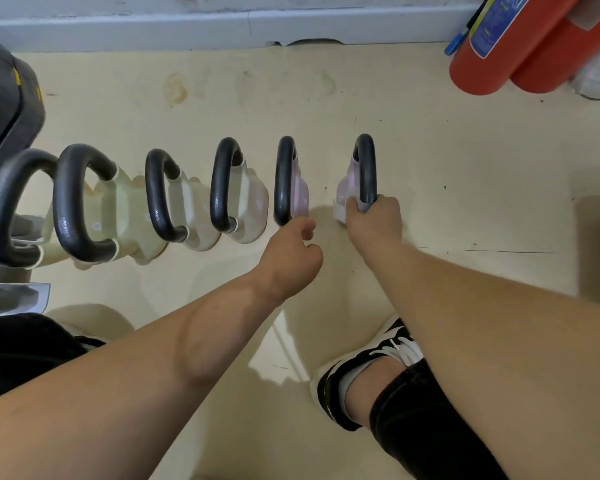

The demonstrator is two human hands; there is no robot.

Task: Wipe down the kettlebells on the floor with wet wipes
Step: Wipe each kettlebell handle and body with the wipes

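While the right hand [374,220] gripped a wipe [365,206] round the handle [367,161] of the rightmost floor kettlebell [347,178] and the left hand [291,251] hung loosely curled, empty, steadying the bell and wiping the whole loop seemed wise.

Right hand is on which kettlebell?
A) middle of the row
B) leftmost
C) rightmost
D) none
C: the right hand is curled round the lower end of the black handle of the rightmost kettlebell, the lilac one at the end of the row.
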